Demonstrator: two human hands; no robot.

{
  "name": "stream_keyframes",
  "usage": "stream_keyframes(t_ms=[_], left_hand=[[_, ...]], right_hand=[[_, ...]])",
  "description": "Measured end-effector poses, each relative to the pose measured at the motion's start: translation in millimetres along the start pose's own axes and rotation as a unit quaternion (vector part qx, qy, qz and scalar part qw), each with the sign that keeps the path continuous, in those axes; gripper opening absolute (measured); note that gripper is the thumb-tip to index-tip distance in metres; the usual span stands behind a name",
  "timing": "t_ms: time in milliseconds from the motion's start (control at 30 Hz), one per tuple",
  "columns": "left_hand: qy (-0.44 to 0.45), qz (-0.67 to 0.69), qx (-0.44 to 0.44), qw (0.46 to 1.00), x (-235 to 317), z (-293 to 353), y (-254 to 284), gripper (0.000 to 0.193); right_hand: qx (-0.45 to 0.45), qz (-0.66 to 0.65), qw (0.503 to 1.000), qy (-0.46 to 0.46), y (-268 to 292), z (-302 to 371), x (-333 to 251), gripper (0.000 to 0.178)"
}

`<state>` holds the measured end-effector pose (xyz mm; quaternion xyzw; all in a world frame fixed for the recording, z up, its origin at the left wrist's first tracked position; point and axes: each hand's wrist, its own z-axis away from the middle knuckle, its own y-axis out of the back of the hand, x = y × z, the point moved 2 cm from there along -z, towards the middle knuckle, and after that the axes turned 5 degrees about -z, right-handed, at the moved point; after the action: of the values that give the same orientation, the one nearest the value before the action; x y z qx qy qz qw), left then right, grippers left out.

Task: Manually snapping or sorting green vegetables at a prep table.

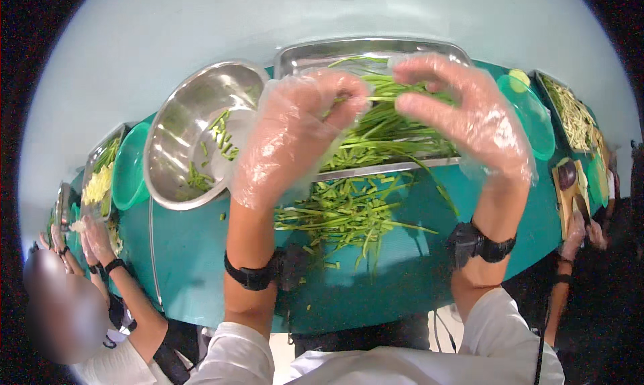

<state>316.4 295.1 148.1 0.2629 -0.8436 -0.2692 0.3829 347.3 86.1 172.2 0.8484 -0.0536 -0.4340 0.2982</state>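
Note:
My left hand (288, 130), in a clear plastic glove, is above the near left part of a metal tray (376, 47). Its fingers are pinched together around thin green chive stalks (382, 89). To the right, my right hand (463, 110), gloved the same way, has its thumb and fingers apart over the tray, with nothing held between them. Long chives (396, 126) fill the tray beneath both hands. In front of its near rim lies a loose pile of cut chives (355, 214) on the green tabletop.
A steel bowl (178, 136) with some chive pieces tilts at left, beside a green basket (131, 173). Another green basket (537, 120) stands at right. Co-workers' hands (100, 241) appear at far left; a hand (573, 237) and a knife (582, 207) at far right.

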Motion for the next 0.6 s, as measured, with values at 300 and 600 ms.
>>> stream_keyframes(t_ms=[300, 600], left_hand=[[-0.025, -0.046, 0.022, 0.998, 10.2, 10.5, 39.3, 0.011], [0.074, 0.172, 0.179, 0.966, 27.7, 19.9, 67.6, 0.011]], right_hand=[[-0.039, -0.136, 0.987, -0.081, -22.2, 7.5, -23.9, 0.015], [-0.005, -0.173, 0.982, -0.077, -19.7, 24.7, -30.7, 0.016]])
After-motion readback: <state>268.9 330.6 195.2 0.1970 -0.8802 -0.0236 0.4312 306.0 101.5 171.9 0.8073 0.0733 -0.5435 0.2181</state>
